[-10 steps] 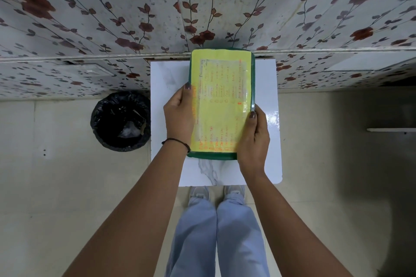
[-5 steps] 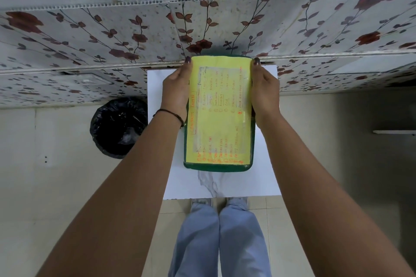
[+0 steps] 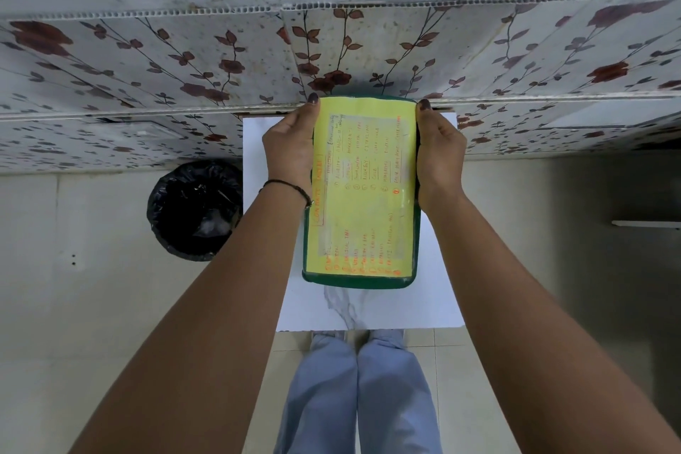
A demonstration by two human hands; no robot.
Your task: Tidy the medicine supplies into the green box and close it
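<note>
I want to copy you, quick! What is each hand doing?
Left hand: gripping the green box.
Right hand: gripping its other side.

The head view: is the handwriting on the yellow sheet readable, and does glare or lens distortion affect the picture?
Head view: the orange handwriting on the yellow sheet of the green box is too faint and blurred to read; a pale sheen lies across the sheet's middle; the wide lens bends the floral wall panels into curves; the left hand and right hand look sharp.

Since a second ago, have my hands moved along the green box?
Yes. Both hands, left hand and right hand, slid from the green box's near end to its far end by the floral wall.
</note>
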